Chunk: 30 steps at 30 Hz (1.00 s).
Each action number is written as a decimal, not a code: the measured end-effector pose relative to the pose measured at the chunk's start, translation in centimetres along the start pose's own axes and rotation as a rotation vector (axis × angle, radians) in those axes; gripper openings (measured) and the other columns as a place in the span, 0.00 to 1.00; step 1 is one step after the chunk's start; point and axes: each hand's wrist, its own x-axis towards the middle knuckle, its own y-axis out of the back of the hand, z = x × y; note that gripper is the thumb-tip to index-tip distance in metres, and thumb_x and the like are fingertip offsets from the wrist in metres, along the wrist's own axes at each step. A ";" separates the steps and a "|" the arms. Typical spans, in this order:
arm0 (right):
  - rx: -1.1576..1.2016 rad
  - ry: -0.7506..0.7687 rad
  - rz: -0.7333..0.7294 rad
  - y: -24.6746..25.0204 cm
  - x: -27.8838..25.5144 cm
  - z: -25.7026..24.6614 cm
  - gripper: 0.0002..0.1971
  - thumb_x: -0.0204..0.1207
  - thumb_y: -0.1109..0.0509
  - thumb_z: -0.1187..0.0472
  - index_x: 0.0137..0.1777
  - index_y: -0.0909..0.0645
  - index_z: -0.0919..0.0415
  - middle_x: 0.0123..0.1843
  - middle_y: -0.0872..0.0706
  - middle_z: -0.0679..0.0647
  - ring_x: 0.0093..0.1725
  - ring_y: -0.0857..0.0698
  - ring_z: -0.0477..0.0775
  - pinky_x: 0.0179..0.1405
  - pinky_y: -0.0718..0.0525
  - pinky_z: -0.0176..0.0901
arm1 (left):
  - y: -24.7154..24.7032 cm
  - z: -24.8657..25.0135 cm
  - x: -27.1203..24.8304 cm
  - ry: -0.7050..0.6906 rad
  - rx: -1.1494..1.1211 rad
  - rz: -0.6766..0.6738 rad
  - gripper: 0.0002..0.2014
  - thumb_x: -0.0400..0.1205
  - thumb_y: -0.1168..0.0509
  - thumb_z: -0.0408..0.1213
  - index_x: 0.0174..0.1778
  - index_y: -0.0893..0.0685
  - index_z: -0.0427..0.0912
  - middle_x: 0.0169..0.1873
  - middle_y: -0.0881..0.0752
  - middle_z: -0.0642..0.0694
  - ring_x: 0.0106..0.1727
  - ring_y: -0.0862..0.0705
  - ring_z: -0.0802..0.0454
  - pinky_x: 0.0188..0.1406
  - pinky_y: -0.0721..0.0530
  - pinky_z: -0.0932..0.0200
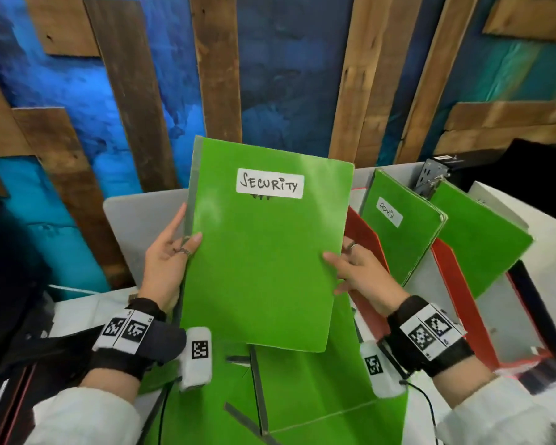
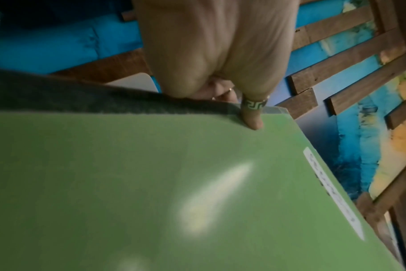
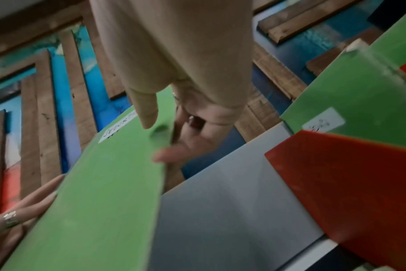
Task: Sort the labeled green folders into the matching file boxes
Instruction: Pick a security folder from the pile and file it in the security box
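Observation:
I hold a green folder (image 1: pixel 264 252) labeled SECURITY upright in front of me, above the table. My left hand (image 1: pixel 170 252) grips its left spine edge, thumb on the front cover. My right hand (image 1: pixel 350 264) pinches its right edge, thumb on the front and fingers behind. In the left wrist view the green folder (image 2: pixel 151 192) fills the lower part, with my ringed thumb (image 2: pixel 253 117) pressed on it. The right wrist view shows the green folder (image 3: pixel 100 192) edge-on between my thumb (image 3: pixel 146 110) and fingers. More green folders (image 1: pixel 318 396) lie flat below.
To the right stand red and grey file boxes (image 1: pixel 463 297) with green folders in them; one folder (image 1: pixel 398 226) is labeled ADMIN. A grey box wall (image 1: pixel 135 226) rises behind my left hand. A blue wall with wooden planks (image 1: pixel 215 65) backs the table.

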 end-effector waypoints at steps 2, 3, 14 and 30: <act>0.018 -0.020 -0.027 2.7 -0.9 -0.7 0.23 0.70 0.29 0.45 0.62 0.21 0.54 0.41 0.21 0.63 0.27 0.26 0.49 0.15 0.27 0.35 | -2.0 0.3 0.4 0.034 -0.032 -0.064 0.29 0.81 0.38 0.26 0.73 0.28 0.61 0.35 0.08 0.52 0.39 0.12 0.57 0.46 0.12 0.59; 0.044 -0.049 -0.053 3.9 -1.3 -1.0 0.24 0.65 0.28 0.42 0.58 0.19 0.55 0.40 0.24 0.62 0.25 0.31 0.49 0.12 0.33 0.33 | -3.0 0.4 0.5 0.045 -0.037 -0.095 0.29 0.81 0.39 0.25 0.71 0.28 0.63 0.37 0.08 0.52 0.40 0.11 0.58 0.46 0.11 0.60; -0.186 -0.155 -0.231 14.0 -6.1 -3.6 0.20 0.79 0.42 0.44 0.65 0.26 0.54 0.17 0.17 0.54 0.12 0.24 0.46 0.14 0.25 0.33 | -15.4 2.6 1.2 0.147 0.028 -0.364 0.26 0.82 0.40 0.26 0.72 0.28 0.56 0.41 0.08 0.48 0.38 0.10 0.58 0.36 0.12 0.65; -0.142 0.105 0.658 30.7 -6.9 0.8 0.32 0.75 0.42 0.34 0.27 0.23 0.63 0.19 0.17 0.66 0.18 0.17 0.52 0.46 0.16 0.55 | -32.2 -5.9 -3.4 0.342 0.391 -0.344 0.30 0.84 0.39 0.35 0.81 0.44 0.45 0.72 0.30 0.49 0.69 0.26 0.47 0.60 0.19 0.55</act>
